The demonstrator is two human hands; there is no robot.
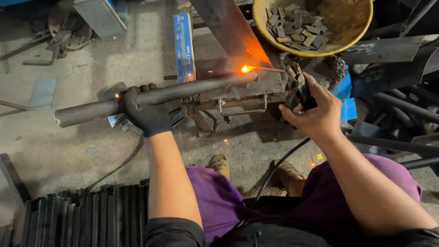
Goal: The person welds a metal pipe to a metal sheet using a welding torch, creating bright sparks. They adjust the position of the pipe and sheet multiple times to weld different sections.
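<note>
Welding a steel pipe at a floor-level jig

A blue oblong carton [184, 45] with printed label stands on edge at 12 o'clock; at 1 o'clock a yellow bowl [352, 32] holds small flat grey metal offcuts [297, 25]. The gloved left hand [145, 113] is clenched round a long, dull grey round pipe [137, 98]. The bare right hand [311, 112] grasps the black electrode holder [298, 95], whose rod [267, 69] glows orange at the pipe's far end.

Dusty grey concrete floor [137, 55], dim workshop light.
</note>
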